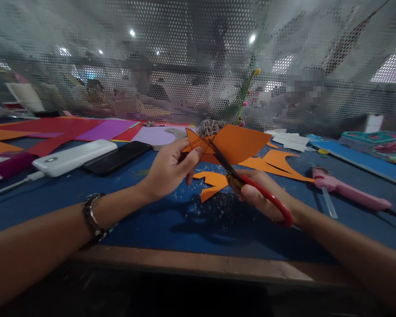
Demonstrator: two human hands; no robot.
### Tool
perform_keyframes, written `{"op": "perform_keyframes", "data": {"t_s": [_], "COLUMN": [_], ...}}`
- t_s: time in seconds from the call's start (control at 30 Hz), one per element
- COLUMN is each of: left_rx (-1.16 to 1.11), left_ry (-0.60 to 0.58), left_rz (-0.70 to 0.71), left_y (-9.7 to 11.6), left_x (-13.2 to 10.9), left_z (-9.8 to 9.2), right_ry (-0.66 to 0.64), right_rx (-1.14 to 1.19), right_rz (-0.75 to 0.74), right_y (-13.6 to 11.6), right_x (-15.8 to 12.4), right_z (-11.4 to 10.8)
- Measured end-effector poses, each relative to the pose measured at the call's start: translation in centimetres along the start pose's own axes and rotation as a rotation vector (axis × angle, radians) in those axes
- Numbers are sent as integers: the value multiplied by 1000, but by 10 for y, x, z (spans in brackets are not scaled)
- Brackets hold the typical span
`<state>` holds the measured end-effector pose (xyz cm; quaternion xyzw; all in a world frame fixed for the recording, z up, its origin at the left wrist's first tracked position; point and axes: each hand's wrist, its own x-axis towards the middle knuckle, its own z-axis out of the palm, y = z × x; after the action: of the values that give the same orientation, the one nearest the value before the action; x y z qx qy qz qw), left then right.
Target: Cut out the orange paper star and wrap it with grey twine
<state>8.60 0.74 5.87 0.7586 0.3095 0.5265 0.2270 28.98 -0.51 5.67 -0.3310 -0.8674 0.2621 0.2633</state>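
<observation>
My left hand (170, 169) pinches the left edge of an orange paper sheet (237, 143) and holds it up above the blue table mat (171, 220). My right hand (262, 193) grips red-handled scissors (251, 185); their dark blades reach up and left into the orange sheet. An orange offcut (213, 182) lies on the mat just below the sheet, between my hands. A beaded bracelet (94, 215) is on my left wrist.
More orange scraps (275, 165) lie to the right. A pink glue gun (346, 191) rests further right. A white power bank (74, 157) and a black phone (117, 157) sit at left, with red and purple sheets (95, 130) behind. A perforated screen (198, 57) closes the back; people sit beyond it.
</observation>
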Motion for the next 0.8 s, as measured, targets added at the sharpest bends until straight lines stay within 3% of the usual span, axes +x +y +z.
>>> {"op": "perform_keyframes", "data": {"t_s": [0.8], "left_rx": [-35], "left_ry": [-21], "left_rz": [-6], "left_y": [0], "left_x": [0], "left_z": [0], "right_ry": [47], "right_rx": [-114], "right_rz": [-14], "right_y": [3], "right_x": [1], "right_z": [-1]}}
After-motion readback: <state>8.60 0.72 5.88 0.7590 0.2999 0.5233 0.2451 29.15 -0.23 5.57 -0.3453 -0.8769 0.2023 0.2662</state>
